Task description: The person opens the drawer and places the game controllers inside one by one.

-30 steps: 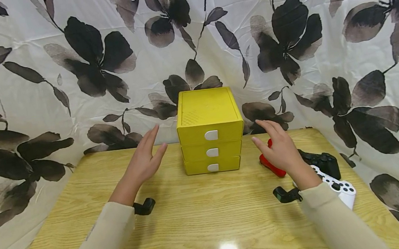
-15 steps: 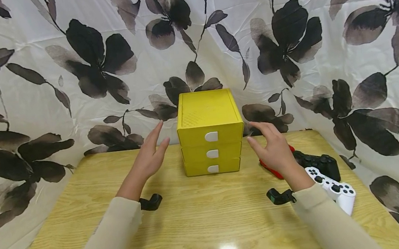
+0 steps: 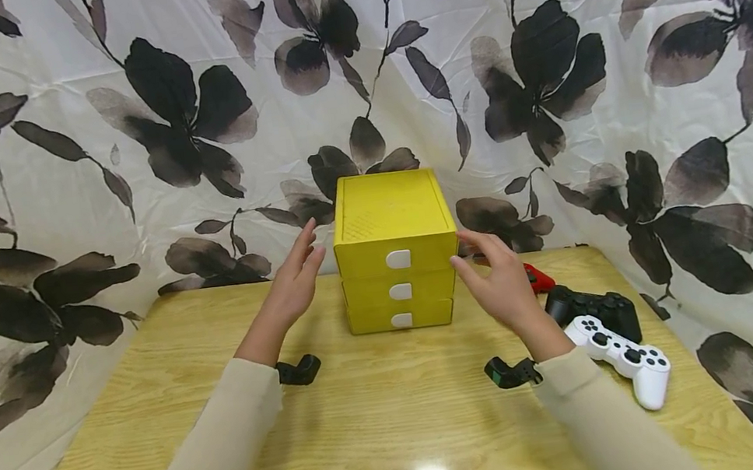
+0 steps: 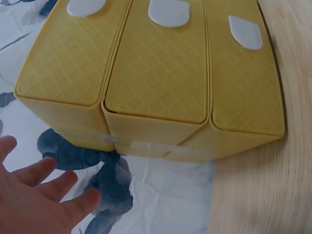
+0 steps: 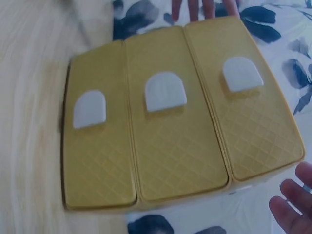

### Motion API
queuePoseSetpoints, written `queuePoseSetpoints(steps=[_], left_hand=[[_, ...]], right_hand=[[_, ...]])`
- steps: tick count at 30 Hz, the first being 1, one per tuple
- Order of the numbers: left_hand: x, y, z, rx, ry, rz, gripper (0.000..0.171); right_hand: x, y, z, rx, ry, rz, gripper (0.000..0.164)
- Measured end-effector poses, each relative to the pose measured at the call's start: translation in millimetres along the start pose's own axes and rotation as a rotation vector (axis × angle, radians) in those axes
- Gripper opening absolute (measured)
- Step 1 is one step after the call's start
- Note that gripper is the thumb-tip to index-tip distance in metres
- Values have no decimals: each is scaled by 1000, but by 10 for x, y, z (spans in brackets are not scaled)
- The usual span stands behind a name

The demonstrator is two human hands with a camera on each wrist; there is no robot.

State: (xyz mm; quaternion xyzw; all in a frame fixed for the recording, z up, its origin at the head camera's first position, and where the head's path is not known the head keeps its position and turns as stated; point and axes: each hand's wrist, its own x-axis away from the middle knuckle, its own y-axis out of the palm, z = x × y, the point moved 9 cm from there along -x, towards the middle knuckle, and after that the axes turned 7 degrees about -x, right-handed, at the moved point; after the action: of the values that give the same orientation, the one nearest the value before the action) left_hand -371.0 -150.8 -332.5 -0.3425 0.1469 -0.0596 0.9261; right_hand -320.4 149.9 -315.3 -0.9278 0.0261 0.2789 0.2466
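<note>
A yellow three-drawer box [image 3: 390, 206] with white tabs stands at the far middle of the table, its drawers closed. My left hand [image 3: 292, 283] is held to the left of it, fingers extended, with a gap to its side. In the left wrist view the left fingers [image 4: 58, 187] spread beside the box's side wall. On the other side my right hand [image 3: 498, 279] has its fingertips right at the box's front right edge, overlapping it in the head view. The right wrist view shows the right fingers [image 5: 295, 195] near the top drawer's corner. Neither hand holds anything.
Right of the box lie a red object [image 3: 539, 278], partly behind the right hand, a black game controller [image 3: 600, 309] and a white game controller [image 3: 624, 353]. A floral cloth [image 3: 181, 24] hangs behind the wooden table [image 3: 384, 414].
Both hands have moved inward toward the box, the left going right and the right going left. More of the controllers shows now. The box has stayed in place.
</note>
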Motion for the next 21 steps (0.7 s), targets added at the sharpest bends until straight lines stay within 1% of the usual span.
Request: queuePoseSetpoints(steps=[4, 6, 7, 13, 14, 21], left_hand=[[-41, 21, 28, 55, -12, -11, 58], [-63, 34, 31, 83, -30, -19, 57], [-42, 34, 77, 95, -38, -24, 57], [-78, 82, 80, 156, -58, -19, 58], [-113, 103, 35, 171, -57, -14, 57], [-192, 159, 48, 248, -68, -5, 53]], right_hand=[[-33, 48, -8, -64, 25, 20, 41], [-46, 71, -12, -79, 37, 27, 40], [-45, 86, -8, -85, 42, 27, 39], [-57, 164, 14, -121, 60, 36, 37], [-57, 177, 15, -128, 67, 36, 37], [-77, 285, 49, -176, 111, 27, 36]])
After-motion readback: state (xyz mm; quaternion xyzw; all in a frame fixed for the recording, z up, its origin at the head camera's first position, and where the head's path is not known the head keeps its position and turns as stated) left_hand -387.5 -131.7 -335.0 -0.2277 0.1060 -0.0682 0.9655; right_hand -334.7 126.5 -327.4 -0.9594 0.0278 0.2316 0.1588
